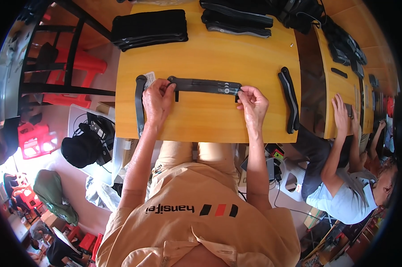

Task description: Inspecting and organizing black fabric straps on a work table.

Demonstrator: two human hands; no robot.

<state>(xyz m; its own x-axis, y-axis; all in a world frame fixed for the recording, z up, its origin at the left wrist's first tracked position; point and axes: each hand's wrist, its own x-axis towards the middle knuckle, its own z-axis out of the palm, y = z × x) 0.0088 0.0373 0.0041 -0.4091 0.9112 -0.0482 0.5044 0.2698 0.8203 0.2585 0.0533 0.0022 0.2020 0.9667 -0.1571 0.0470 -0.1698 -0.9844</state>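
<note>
Over the middle of the yellow surface (205, 122), I had the dark strap (201, 86) held crosswise, left hand (157, 101) and right hand (254, 109) each pinched on an end, and tbh light, even tension seemed best for straightness.

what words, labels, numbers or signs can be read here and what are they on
Shirt: dark lettering, large and legible, left unquoted; black and red bars beside it.
Dark strip held by left hand and right hand: pale print, too small to read surely.
White label beside left hand: too small to read.
</note>
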